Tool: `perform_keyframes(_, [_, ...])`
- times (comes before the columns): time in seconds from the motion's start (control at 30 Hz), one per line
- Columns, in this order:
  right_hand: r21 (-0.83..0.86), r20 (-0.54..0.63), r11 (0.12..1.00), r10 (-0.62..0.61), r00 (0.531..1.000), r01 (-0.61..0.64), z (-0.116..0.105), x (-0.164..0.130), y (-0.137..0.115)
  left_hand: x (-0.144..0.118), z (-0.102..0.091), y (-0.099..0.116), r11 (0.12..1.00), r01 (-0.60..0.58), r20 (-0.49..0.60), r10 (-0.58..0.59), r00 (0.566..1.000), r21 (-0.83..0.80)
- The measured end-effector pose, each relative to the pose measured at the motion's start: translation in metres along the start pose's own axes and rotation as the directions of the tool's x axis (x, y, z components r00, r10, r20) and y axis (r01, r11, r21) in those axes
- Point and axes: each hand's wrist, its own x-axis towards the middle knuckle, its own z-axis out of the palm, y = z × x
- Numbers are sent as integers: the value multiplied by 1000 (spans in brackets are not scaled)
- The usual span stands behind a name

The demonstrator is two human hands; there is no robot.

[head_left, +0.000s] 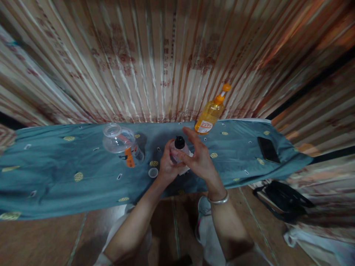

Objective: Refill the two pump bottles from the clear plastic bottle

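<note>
On the blue cloth (pixel 55 166) are three bottles (pixel 211 114), one small cap (pixel 153 172) and one black phone (pixel 268 149), with two hands (pixel 201 159).

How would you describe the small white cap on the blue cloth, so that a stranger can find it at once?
Start from the long blue-green cloth with yellow dots spread across the table. Near its middle lies a clear plastic bottle with an orange label, on its side. The small round white cap sits just right of it, close beside the left hand; it is the only loose flat disc there.
</note>
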Motion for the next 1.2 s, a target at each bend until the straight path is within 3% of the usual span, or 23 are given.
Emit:
perform_keyframes(0.1, [26, 68, 998, -51, 996, 49, -1, 0, 1, 0, 1, 0, 1000, -2, -6, 2, 1000, 5])
perform_keyframes(0.3, [-38, -62, 999, 27, 998, -30, 1, 0, -2, -1, 0, 2, 1000, -10, 13, 10, 1000, 4])
perform_keyframes(0.53, [-7, 76, 998, -57, 995, 57, -3, -2, 0, 0, 2, 3, 1000, 15, 0, -15, 1000, -6])
perform_keyframes(0.73, [-61, -44, 998, 2, 999, -5, 1, -2, 0, -1, 1, 0, 1000, 7, 3, -7, 1000, 3])
perform_keyframes(1.0, [-42, 77, 997, -56, 995, 59, 0, -1, 1, 0, 1, 1, 1000, -19, 12, 19, 1000, -9])
perform_keyframes(1.2, [-72, -64, 997, 28, 998, -32, 5, -1, -2, 0, 0, 0, 1000, -12, 13, 12, 1000, 3])
